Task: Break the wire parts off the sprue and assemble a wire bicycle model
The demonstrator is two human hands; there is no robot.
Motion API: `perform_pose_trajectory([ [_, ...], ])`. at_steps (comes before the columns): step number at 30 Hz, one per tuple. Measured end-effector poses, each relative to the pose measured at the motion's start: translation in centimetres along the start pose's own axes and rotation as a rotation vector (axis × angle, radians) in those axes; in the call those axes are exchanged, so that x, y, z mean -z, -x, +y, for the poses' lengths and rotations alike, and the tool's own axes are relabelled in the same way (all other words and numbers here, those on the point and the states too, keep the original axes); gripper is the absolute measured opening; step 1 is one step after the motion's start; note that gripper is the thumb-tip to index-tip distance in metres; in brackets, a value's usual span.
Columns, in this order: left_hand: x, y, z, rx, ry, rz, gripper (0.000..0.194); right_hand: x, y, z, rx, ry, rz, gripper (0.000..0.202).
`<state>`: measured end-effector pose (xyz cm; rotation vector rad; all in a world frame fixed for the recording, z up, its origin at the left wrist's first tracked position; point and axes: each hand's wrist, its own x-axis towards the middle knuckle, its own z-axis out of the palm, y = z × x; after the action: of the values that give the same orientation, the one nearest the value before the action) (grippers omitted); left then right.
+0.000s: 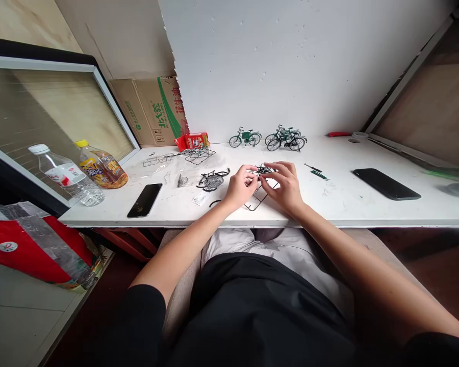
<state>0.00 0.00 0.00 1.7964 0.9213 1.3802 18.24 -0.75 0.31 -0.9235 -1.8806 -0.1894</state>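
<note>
My left hand (pixel 241 187) and my right hand (pixel 285 186) meet over the white table (pixel 176 204). Both have their fingers pinched round small dark parts that are too small to make out. Beneath and between them lies a black parts frame (pixel 255 208), partly covered by my right hand. More dark pieces (pixel 266 168) show just behind my fingertips. Left of my hands lie black model wheels (pixel 212 183), a curved black piece (pixel 214 203) and a small white paper (pixel 199 199).
Model bicycles stand at the back, a green one (pixel 245 137) and a darker group (pixel 286 139). A phone (pixel 145 200), two bottles (pixel 67 176) and a red packet (pixel 193 141) are leftward. At right are a small screwdriver (pixel 312 168), a green piece (pixel 319 175) and a black case (pixel 386 184).
</note>
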Motion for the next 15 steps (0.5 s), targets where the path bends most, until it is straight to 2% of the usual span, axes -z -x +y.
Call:
perform_pose_trajectory([
  [11, -0.12, -0.22, -0.51, -0.009, 0.071, 0.051, 0.033, -0.10, -0.13, -0.30, 0.013, -0.015, -0.043, 0.022],
  [15, -0.15, -0.36, -0.55, 0.040, 0.109, 0.028, 0.030, -0.04, -0.14, -0.37, 0.007, -0.011, -0.052, 0.019],
])
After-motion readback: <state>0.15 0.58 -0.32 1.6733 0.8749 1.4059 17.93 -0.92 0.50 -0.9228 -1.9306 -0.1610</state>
